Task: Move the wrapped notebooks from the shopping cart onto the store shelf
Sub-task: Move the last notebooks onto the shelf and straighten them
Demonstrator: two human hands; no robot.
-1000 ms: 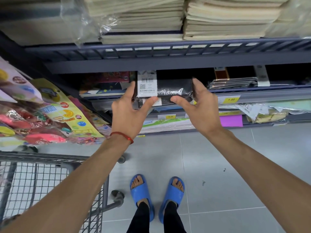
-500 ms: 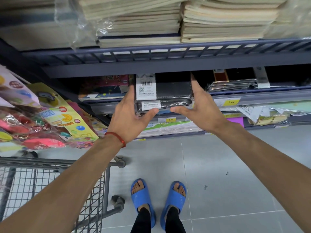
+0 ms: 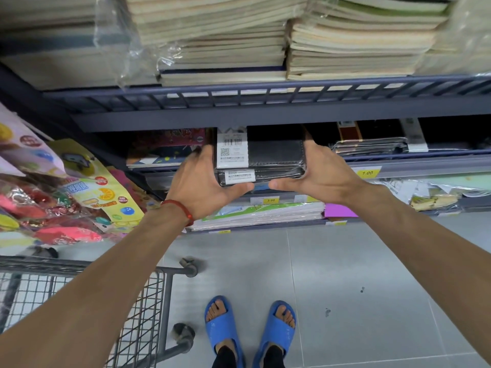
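Observation:
Two black wrapped notebooks with white barcode labels lie stacked on the middle store shelf, under the upper shelf's rail. My left hand lies against the stack's left side, thumb along its front edge. My right hand presses the right side with straight fingers reaching into the shelf, thumb along the front. The wire shopping cart stands at lower left; its inside is mostly hidden by my left arm.
Piles of pale notebooks fill the upper shelf. More wrapped items lie to the right of the stack, colourful books to the left. Hanging toy packets crowd the left. Grey tiled floor and my blue sandals lie below.
Both hands have pushed the top notebook further into the shelf, onto the one below. The hands now frame the stack's sides and front edge.

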